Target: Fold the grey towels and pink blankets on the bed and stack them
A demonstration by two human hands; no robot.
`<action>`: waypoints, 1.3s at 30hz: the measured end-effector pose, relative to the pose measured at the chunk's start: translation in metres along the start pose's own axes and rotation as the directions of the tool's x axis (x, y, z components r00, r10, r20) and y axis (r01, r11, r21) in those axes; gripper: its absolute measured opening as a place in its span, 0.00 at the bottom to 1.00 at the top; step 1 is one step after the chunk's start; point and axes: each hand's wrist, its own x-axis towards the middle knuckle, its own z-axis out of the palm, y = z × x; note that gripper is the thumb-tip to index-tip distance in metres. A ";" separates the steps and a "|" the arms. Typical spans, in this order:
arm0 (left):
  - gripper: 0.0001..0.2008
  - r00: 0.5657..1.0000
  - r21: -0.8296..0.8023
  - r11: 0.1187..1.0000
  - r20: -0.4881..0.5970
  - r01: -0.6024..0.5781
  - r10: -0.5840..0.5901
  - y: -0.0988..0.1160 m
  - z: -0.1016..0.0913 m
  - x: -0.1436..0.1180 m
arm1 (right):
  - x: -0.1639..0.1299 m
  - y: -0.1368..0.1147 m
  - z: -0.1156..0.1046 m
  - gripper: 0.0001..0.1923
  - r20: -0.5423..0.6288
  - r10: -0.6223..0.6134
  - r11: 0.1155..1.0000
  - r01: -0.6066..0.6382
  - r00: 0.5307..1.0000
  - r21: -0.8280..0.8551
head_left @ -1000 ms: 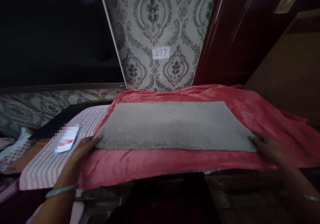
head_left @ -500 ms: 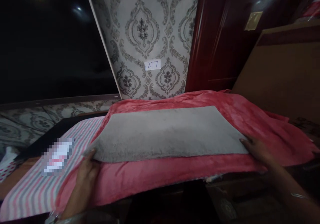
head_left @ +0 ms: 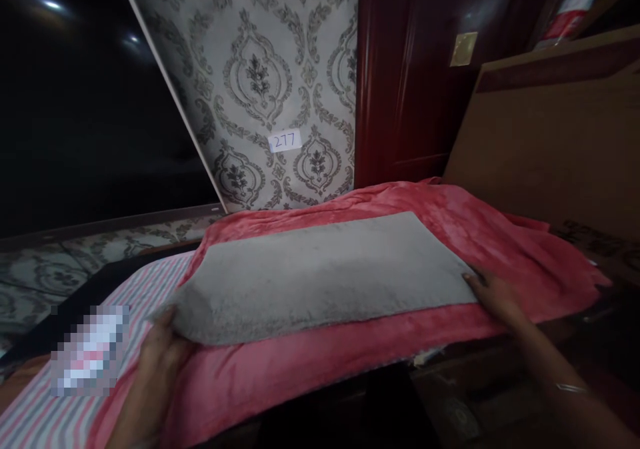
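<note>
Cloth (head_left: 310, 269) is lying on that red blanket (head_left: 290, 369), left hand (head_left: 164, 345) gripping one corner, right hand (head_left: 494, 295) the opposite end

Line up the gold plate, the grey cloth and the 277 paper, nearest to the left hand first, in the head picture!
1. Grey cloth: held by the left hand.
2. 277 paper: ahead, on the wall.
3. Gold plate: farther right, on the dark red panel.

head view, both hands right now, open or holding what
Left hand: holding the near-left corner of the grey cloth.
Right hand: holding its right edge.
</note>
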 end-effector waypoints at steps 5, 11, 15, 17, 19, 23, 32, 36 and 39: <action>0.18 0.991 -0.099 0.990 0.088 -0.096 0.105 0.067 0.074 -0.008 | -0.001 -0.001 0.001 0.34 -0.008 0.051 0.998 -0.051 0.999 0.026; 0.11 0.753 0.168 0.888 0.609 -0.428 0.248 0.089 0.215 -0.065 | 0.007 0.009 0.015 0.31 -0.115 -0.004 0.995 0.016 0.993 0.102; 0.21 0.460 0.379 0.378 0.874 -0.845 0.153 0.046 0.278 -0.136 | 0.011 0.015 0.021 0.28 -0.172 -0.054 0.987 0.078 0.984 0.139; 0.24 0.482 0.440 0.257 0.866 -0.860 0.130 0.026 0.287 -0.162 | 0.013 0.018 0.022 0.27 -0.179 -0.068 0.986 0.093 0.982 0.140; 0.26 0.503 0.476 0.190 0.852 -0.859 0.143 0.014 0.286 -0.176 | 0.012 0.019 0.021 0.27 -0.160 -0.060 0.988 0.082 0.985 0.133; 0.25 0.467 0.461 0.071 0.876 -0.884 0.121 0.013 0.277 -0.175 | 0.003 0.004 0.010 0.27 -0.201 -0.019 0.998 0.030 0.979 0.051; 0.23 0.399 0.402 0.021 0.900 -0.915 0.176 0.013 0.271 -0.176 | -0.052 -0.139 0.024 0.27 0.248 -0.304 0.770 0.083 0.920 0.633; 0.21 0.343 0.354 -0.004 0.910 -0.935 0.231 -0.001 0.266 -0.183 | -0.058 -0.189 0.041 0.28 0.474 -0.313 0.741 -0.100 0.823 0.664; 0.18 0.282 0.269 0.085 0.917 -0.959 0.282 -0.004 0.253 -0.179 | -0.053 -0.205 0.048 0.27 0.388 -0.387 0.795 0.090 0.837 0.600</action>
